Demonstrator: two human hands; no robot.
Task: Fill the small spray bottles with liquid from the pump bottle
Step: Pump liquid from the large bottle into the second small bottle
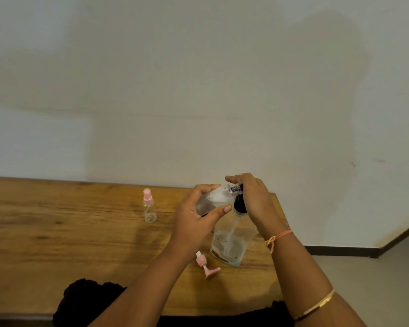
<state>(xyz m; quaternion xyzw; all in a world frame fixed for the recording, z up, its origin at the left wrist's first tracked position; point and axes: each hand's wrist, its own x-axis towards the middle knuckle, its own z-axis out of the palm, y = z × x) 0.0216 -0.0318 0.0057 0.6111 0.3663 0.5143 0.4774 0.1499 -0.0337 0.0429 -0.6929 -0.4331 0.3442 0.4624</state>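
Left hand [194,223] grips a tilted small spray bottle [213,200]. Right hand [253,197] curls over the head of the pump bottle [229,246]. Likely light, slippery: hold mid-body.

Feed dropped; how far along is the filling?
Done: the pink spray head lies on the wooden table. In hand: left hand holds a small clear bottle at the nozzle; right hand grips the clear pump bottle. Left: the pink-capped clear spray bottle looks empty.

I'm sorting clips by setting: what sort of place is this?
Likely a plain room indoors, home or small office; hard to say which. A wooden table stands against a bare painted wall, with dark skirting board along a pale floor at the right.
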